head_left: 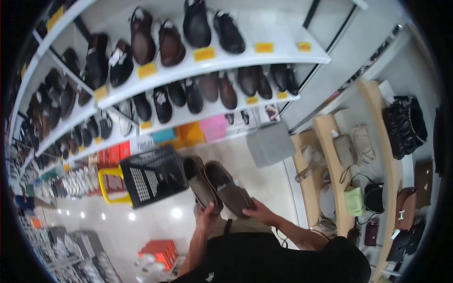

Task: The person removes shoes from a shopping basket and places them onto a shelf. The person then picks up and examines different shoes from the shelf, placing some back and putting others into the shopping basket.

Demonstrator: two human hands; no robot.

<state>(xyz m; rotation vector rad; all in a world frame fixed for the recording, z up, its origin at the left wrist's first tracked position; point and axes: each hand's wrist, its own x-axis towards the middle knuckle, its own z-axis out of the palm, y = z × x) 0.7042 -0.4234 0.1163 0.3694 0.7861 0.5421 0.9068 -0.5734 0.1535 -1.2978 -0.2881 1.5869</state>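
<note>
A pair of brown slip-on shoes is held in front of my body, side by side, with their openings facing up and away from me. My left hand (206, 217) grips the toe end of the left shoe (202, 185). Around the toe of the right shoe (230, 191), my right hand (260, 211) is closed, thumb on top. A black shopping basket (153, 177) with a yellow handle (109, 186) stands just left of the shoes. Its inside is hidden from this angle.
White shelves (283, 56) with dark shoes and yellow price tags curve across the front and left. A grey cube stool (270, 144) stands ahead. Wooden shelves (330, 162) with handbags line the right. Orange boxes (160, 252) sit on the floor at lower left.
</note>
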